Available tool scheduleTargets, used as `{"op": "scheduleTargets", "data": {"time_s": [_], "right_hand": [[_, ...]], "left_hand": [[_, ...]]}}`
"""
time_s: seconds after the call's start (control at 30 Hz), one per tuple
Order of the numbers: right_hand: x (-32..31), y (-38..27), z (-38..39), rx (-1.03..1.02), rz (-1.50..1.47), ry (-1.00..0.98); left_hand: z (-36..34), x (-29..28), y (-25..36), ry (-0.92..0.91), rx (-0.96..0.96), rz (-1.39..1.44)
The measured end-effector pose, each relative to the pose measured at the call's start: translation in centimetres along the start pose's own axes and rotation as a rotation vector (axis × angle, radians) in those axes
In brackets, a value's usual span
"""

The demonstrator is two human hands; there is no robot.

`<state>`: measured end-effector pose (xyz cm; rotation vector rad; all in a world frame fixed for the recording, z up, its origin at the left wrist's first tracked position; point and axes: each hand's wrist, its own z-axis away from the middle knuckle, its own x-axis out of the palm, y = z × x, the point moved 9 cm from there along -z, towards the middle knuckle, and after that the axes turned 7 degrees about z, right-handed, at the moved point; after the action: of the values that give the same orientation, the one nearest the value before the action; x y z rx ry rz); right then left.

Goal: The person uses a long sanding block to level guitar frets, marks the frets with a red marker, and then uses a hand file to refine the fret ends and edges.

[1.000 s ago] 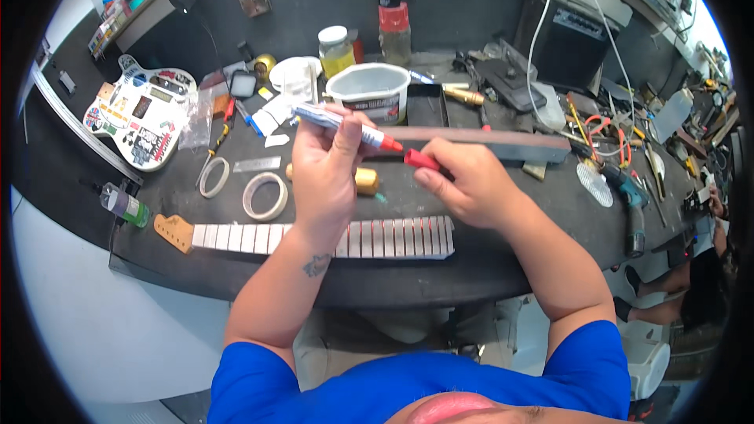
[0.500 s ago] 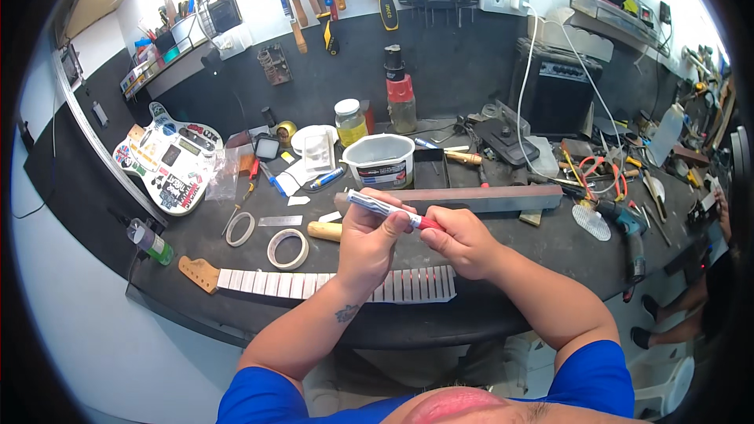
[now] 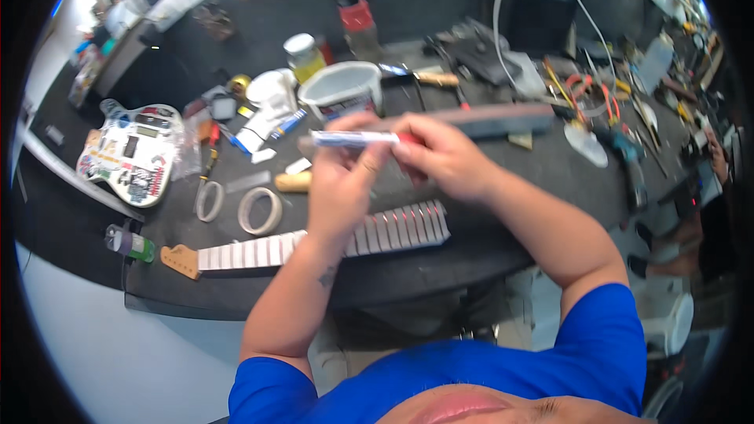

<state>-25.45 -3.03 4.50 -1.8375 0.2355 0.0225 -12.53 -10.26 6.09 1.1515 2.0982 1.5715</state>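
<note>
A white marker [image 3: 345, 139] with a red cap is held level above the workbench in both hands. My left hand [image 3: 342, 184] is closed around its pale barrel. The fingers of my right hand [image 3: 448, 153] pinch the red end; whether the cap is on or coming loose is blurred. Below my left forearm lies a guitar neck [image 3: 255, 257], its fretboard covered with white strips between the frets, with red marks toward its right end. My left forearm hides part of it.
Left of the hands are two tape rolls [image 3: 260, 210], a small steel ruler [image 3: 248, 182] and a stickered white guitar body [image 3: 133, 153]. Behind stand a plastic tub [image 3: 339, 93] and a long beam [image 3: 503, 120]. A drill [image 3: 632, 169] lies right; another person [image 3: 707, 228] stands at far right.
The whole view has shifted and tilted, so the bench things sit higher and further left. The marker has turned more level, with both hands still on it.
</note>
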Motion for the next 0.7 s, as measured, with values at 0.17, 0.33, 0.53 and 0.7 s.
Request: {"op": "scheduleTargets", "data": {"time_s": [0.17,0.33,0.53,0.7], "right_hand": [[-10.3,-0.9,-1.2,0.007,0.685,0.315],[-16.7,-0.6,0.3,-0.048,1.237,0.609],[-15.4,-0.1,-0.4,0.078,1.166,0.476],[-13.5,0.1,0.2,-0.086,1.155,0.429]], "left_hand": [[-0.5,-0.1,-1.8,0.030,-0.138,0.012],[0.9,2.0,-3.2,-0.170,-0.189,-0.016],[1.4,1.9,-1.1,-0.249,-0.040,-0.413],[3.5,6.1,2.0,-0.462,0.570,-0.836]]}}
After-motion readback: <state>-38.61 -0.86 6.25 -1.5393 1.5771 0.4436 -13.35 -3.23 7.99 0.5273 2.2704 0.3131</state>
